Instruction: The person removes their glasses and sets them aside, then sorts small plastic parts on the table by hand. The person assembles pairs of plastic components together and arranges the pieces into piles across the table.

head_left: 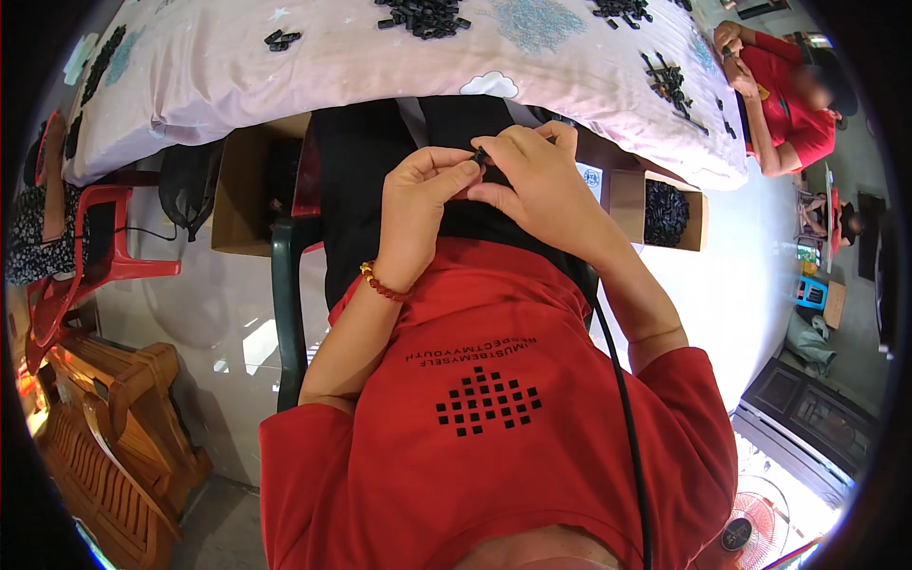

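Observation:
Above my lap, both hands meet at a small black part [479, 157], which looks like plastic; most of it is hidden by my fingers. My left hand [418, 190] pinches it between thumb and fingertips. From the other side, my right hand [540, 185] is closed with its fingertips against the same part, its thumb a little lower. Beyond my hands is the near edge of a table with a pale, patterned cloth [313, 76]. On the cloth lie a large heap of black parts [423, 15] and a small cluster of similar pieces [282, 40].
Clear bluish bits [537, 24] and black sprue-like pieces [671, 87] lie on the table. Cardboard boxes stand at left [237, 204] and right [692, 218], the right one holding black parts. A red chair [119, 252] is left. A co-worker in red [793, 104] sits far right.

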`<state>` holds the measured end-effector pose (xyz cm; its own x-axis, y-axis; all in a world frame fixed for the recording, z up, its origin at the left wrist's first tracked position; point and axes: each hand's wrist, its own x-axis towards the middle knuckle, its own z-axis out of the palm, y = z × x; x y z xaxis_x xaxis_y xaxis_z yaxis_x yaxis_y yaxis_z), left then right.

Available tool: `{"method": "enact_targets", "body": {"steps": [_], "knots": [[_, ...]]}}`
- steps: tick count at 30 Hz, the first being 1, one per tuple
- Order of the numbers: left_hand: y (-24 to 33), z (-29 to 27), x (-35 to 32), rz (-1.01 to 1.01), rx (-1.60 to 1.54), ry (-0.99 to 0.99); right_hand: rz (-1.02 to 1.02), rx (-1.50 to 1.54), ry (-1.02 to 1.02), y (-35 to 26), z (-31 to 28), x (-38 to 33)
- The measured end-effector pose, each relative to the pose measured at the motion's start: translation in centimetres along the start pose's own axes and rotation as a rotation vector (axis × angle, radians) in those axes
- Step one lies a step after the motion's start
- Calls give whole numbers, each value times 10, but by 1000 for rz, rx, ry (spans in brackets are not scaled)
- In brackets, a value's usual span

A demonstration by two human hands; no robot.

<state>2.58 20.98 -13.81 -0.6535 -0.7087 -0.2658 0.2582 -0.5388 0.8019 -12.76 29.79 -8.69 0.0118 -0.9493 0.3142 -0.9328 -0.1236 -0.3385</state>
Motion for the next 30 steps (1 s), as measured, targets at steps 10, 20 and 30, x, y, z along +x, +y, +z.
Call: {"method": "enact_targets", "body": {"steps": [10,20,30], "knots": [[-1,0,0,-42,63,-26,-76,-213,-3,1,-3,-2],[-11,-1,3,64,38,-125,-102,-175,6,6,-4,-4],[-8,0,3,92,119,-120,-153,-108,-10,9,-4,-4]]}}
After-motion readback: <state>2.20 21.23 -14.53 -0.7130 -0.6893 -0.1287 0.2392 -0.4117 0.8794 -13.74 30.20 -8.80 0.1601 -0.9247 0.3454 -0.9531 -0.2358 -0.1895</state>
